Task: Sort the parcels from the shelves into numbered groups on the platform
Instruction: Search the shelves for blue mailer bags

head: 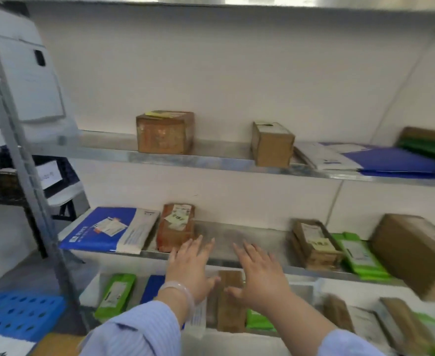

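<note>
Step in hand, by judgement: retrieval of a parcel from the shelves, with nothing yet picked up. The left hand [190, 268], which has a pale bangle [183, 291] at the wrist, and the right hand [260, 273] reach side by side toward the front edge of the middle metal shelf [226, 235]. The fingers of both are straight and slightly spread, backs of the hands toward the camera, and neither holds anything. The left fingertips lie just beside the lower right corner of the upright brown cardboard parcel with a pale label [176, 227]; blur prevents confirming contact. A flat blue-and-white mailer [111, 229] lies just left of that parcel. On the shelf below, between the two hands in the view, sits a narrow brown cardboard box [230, 301]. A square brown carton [165, 132] is on the upper shelf, and green pouches [357, 255] are on the middle shelf to the right. The blue perforated plastic panel [18, 314] at lower left may be the platform; no numbered groups are visible. The next move calls for choosing one parcel, closing the hands on its opposite sides, and reading its label to assign a group.
</note>
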`<action>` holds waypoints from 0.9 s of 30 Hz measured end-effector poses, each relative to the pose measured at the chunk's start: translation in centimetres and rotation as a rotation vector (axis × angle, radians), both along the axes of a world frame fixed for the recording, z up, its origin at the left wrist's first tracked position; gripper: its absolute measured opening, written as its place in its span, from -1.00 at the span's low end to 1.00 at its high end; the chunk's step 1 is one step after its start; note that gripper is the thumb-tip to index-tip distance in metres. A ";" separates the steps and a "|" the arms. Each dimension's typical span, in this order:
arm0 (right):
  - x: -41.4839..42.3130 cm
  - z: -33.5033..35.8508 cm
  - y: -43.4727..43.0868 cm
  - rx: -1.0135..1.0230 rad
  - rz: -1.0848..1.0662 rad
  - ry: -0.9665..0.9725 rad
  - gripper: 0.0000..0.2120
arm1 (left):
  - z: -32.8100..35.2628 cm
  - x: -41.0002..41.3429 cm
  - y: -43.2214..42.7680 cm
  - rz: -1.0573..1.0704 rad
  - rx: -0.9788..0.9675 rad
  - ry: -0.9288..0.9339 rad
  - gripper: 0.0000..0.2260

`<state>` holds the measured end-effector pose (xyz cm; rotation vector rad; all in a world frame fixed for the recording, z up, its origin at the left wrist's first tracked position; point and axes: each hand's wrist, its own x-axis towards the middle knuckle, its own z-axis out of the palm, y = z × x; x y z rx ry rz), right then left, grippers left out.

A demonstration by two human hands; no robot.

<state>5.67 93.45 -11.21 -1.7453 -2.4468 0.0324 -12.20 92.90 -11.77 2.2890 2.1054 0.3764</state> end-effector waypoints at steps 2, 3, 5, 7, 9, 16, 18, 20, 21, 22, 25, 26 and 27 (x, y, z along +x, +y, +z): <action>3.4 0.1 0.6 0.016 -0.035 0.001 -0.10 | 0.6 3.6 1.4 -0.058 0.010 -0.004 -0.25; 5.0 0.1 0.9 0.023 -0.061 0.006 -0.09 | 1.0 5.2 2.2 -0.084 0.015 -0.007 -0.26; 8.1 0.4 1.6 0.022 -0.125 0.018 -0.08 | 1.8 8.4 3.7 -0.138 0.015 -0.001 -0.26; 11.1 0.8 2.2 0.037 -0.193 0.036 -0.09 | 2.5 11.7 5.4 -0.202 0.010 0.023 -0.26; 13.8 1.2 2.9 0.055 -0.249 0.058 -0.10 | 2.9 15.0 7.2 -0.263 0.006 0.021 -0.26; 22.7 2.0 4.5 0.115 -0.462 0.054 -0.11 | 2.6 25.7 12.9 -0.495 0.032 0.000 -0.24; 25.0 2.5 4.7 0.118 -0.533 0.046 -0.13 | 3.0 28.3 14.3 -0.558 0.046 -0.002 -0.23; 27.4 3.2 4.7 0.149 -0.605 0.040 -0.13 | 3.8 31.2 15.5 -0.618 0.033 0.004 -0.24; 28.6 3.5 4.6 0.163 -0.641 0.038 -0.13 | 4.3 32.6 15.9 -0.650 0.022 0.007 -0.25; 29.9 3.9 4.5 0.172 -0.673 0.038 -0.12 | 4.8 34.0 16.2 -0.683 0.017 0.004 -0.26; 33.7 4.9 3.9 0.197 -0.755 0.020 -0.11 | 5.8 38.4 16.4 -0.764 0.013 -0.027 -0.27; 35.0 5.2 3.6 0.205 -0.773 0.010 -0.11 | 6.0 39.9 16.4 -0.786 0.013 -0.034 -0.27; 36.3 5.5 3.4 0.215 -0.788 0.005 -0.11 | 6.1 41.5 16.2 -0.806 0.020 -0.037 -0.27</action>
